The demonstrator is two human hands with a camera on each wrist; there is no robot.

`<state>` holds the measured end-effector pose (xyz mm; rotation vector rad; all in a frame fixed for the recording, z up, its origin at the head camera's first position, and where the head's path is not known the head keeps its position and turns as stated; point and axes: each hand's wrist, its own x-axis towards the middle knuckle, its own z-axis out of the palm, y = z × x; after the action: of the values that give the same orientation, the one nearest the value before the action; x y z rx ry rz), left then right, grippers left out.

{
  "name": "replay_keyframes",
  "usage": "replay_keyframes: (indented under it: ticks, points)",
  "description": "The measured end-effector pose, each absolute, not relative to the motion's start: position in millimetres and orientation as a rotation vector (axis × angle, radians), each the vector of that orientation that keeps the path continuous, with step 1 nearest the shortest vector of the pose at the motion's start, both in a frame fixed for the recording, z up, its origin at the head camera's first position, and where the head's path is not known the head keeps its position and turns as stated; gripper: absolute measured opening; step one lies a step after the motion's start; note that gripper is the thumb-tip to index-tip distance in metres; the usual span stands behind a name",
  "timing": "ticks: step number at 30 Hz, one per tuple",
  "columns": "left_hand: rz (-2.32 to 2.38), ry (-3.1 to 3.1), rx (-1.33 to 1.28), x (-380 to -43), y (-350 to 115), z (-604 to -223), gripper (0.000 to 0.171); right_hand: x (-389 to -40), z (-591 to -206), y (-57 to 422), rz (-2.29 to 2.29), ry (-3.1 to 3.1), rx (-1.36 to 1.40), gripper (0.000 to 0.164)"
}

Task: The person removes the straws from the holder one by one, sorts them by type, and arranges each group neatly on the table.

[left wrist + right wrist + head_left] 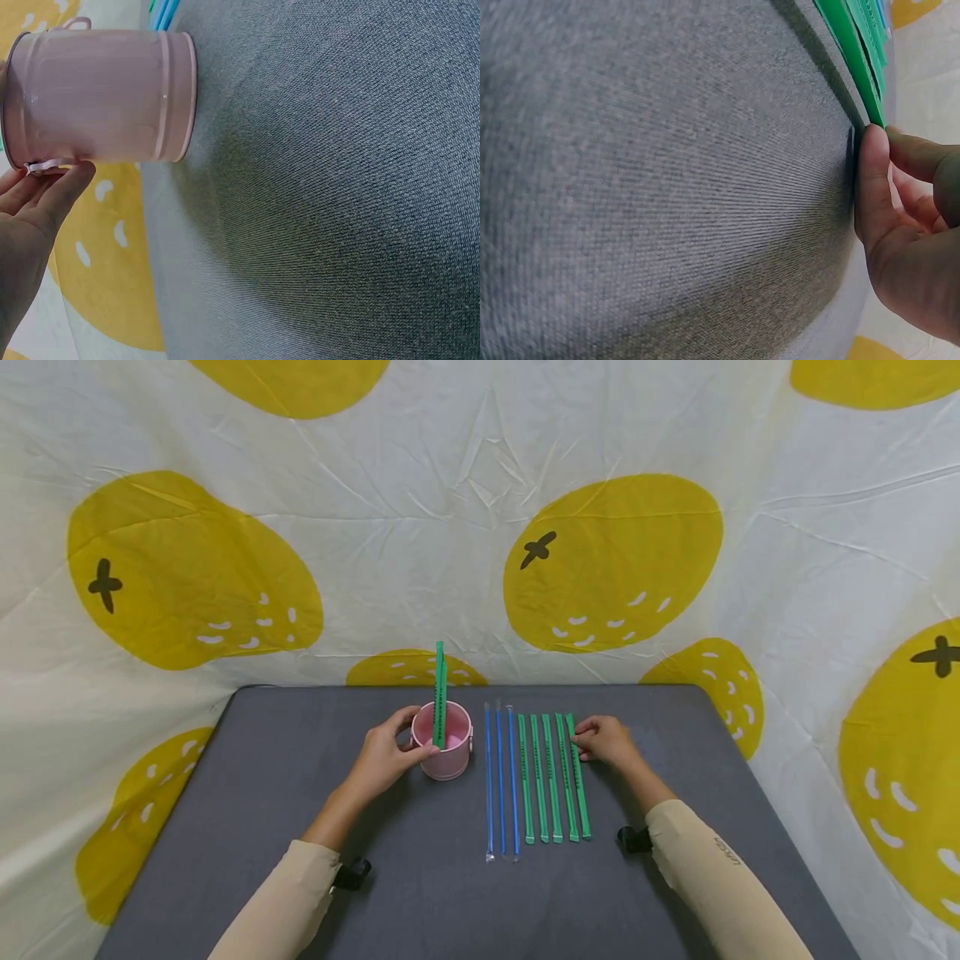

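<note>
My left hand (382, 758) grips the small pink metal bucket (446, 767) from its left side, thumb at the near rim and fingers round behind. Green paper-wrapped straws (440, 693) stand upright in the bucket, sticking out well above its rim. In the left wrist view, fingers meet the bucket (97, 97) at a small side lug. Over on the right, my right hand (606, 742) pinches the far end of the rightmost green straw (580, 785) between thumb and fingers. The right wrist view has that straw's tip (871, 101) at the fingertips, close over the table.
Left of the held straw lies a row of several more green straws (551, 785). Beside them lie three blue straws (501, 793) in clear wrappers, just right of the bucket. A dark grey table (435, 893) lies beneath, with a lemon-patterned cloth (420, 568) hanging behind it.
</note>
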<state>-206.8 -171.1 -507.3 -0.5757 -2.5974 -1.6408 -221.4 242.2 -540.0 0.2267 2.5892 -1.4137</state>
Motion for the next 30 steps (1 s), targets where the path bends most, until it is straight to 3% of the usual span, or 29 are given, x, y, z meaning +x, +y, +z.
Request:
replay_keyframes:
  ticks: [14, 30]
  points:
    - [-1.655, -2.599, -0.565, -206, -171, -505, 0.074, -221, -540, 237, -1.308, 2.684, 0.203, 0.021]
    - [-1.651, -2.620, -0.551, -209, -171, -505, 0.075, -221, -527, 241, -1.191, 2.836, 0.119, 0.027]
